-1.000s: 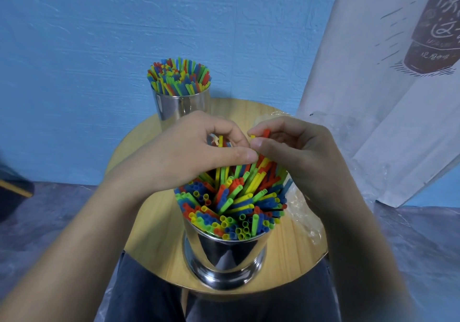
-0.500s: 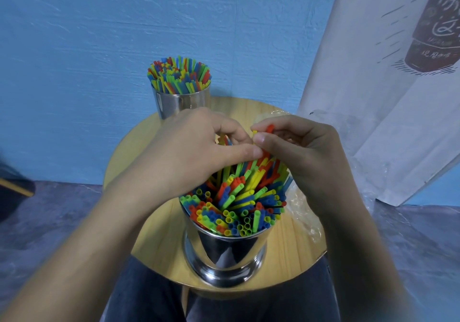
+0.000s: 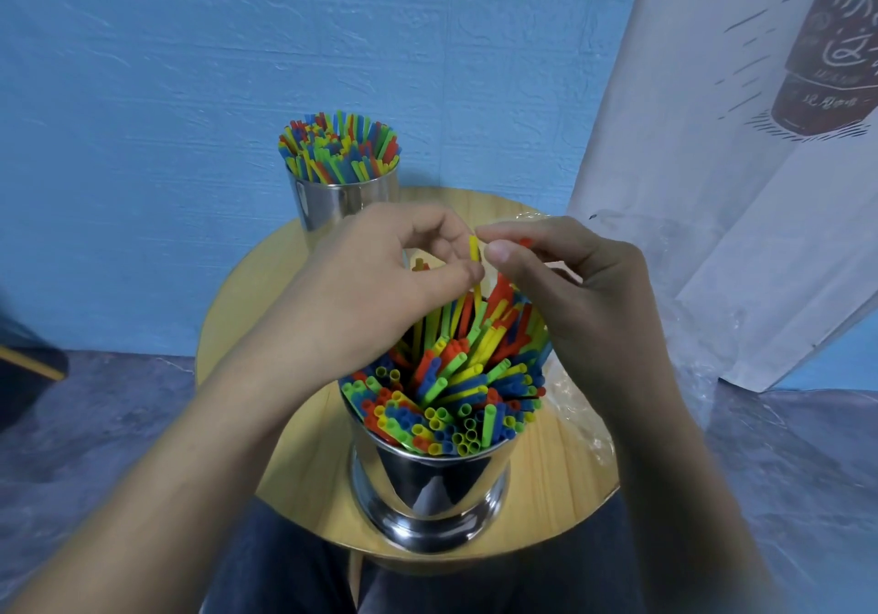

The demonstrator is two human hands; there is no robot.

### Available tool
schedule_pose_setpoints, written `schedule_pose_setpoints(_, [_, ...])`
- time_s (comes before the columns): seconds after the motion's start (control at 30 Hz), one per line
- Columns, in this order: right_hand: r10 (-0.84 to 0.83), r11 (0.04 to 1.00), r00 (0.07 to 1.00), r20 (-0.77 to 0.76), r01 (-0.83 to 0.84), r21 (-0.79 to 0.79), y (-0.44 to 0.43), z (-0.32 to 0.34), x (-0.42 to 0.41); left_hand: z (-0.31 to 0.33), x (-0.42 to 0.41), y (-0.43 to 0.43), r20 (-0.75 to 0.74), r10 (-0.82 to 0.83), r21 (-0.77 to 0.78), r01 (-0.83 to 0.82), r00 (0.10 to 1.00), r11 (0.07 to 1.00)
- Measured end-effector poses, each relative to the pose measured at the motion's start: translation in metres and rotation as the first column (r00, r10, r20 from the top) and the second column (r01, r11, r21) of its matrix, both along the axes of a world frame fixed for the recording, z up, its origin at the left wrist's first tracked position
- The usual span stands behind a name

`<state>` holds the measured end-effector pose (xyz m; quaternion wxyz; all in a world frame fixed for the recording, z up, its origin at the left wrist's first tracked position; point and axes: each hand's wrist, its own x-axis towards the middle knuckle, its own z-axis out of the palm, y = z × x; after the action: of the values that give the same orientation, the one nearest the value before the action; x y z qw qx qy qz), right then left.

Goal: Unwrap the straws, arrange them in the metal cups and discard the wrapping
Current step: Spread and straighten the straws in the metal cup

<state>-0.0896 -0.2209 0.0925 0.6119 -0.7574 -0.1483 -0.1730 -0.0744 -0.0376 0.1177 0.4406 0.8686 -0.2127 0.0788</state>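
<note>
Head view: both hands sit higher than 0.5 s ago and the thumbs have parted. The left hand [image 3: 380,281] and right hand [image 3: 570,290] pinch 1 thin yellow plastic straw [image 3: 474,252] between them, above the multicoloured straw bundle [image 3: 451,390] in the near shiny metal cup [image 3: 427,485]. That cup stands by the round wooden table [image 3: 304,471]'s near edge, and the far straw-filled metal cup [image 3: 342,200] stands at the back edge, bare tabletop between them. Crinkled clear plastic wrapping [image 3: 570,404] lies right of the near cup. Blue wall behind, white printed banner [image 3: 712,186] at right.

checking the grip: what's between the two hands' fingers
A yellow straw, upright above the near cup, between the left hand and right hand; head view.
</note>
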Motion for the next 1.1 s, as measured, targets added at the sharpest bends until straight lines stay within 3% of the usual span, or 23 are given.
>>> schedule_pose_setpoints(0.13, [-0.012, 0.997, 0.999, 0.045, 0.016, -0.079, -0.004, -0.001, 0.003, -0.002, 0.003, 0.001, 0.017, -0.015, -0.043, 0.016, 1.0, 0.999])
schedule_pose_setpoints(0.43, [0.097, 0.994, 0.995, 0.014, -0.096, -0.053, -0.005, 0.003, 0.002, -0.001, 0.007, 0.002, -0.008, -0.059, -0.018, 0.059, 0.998, 0.998])
schedule_pose_setpoints(0.73, [0.034, 0.999, 0.997, 0.068, -0.033, -0.019, -0.001, 0.006, 0.0, 0.002, 0.005, 0.001, 0.041, -0.075, 0.004, 0.075, 0.996, 0.997])
schedule_pose_setpoints(0.8, [0.033, 0.999, 0.998, 0.055, -0.032, -0.022, -0.002, 0.006, 0.001, 0.003, 0.007, 0.002, 0.062, -0.083, -0.065, 0.087, 0.995, 0.994])
schedule_pose_setpoints(0.9, [0.01, 0.995, 1.0, -0.01, -0.011, -0.098, -0.006, 0.002, 0.003, 0.004, 0.014, 0.009, 0.066, -0.029, -0.327, 0.049, 0.997, 0.944])
schedule_pose_setpoints(1.1, [0.028, 0.984, 0.997, -0.067, -0.04, -0.175, -0.006, 0.001, 0.003, 0.009, 0.022, 0.025, -0.109, 0.054, -0.773, -0.119, 0.993, 0.623])
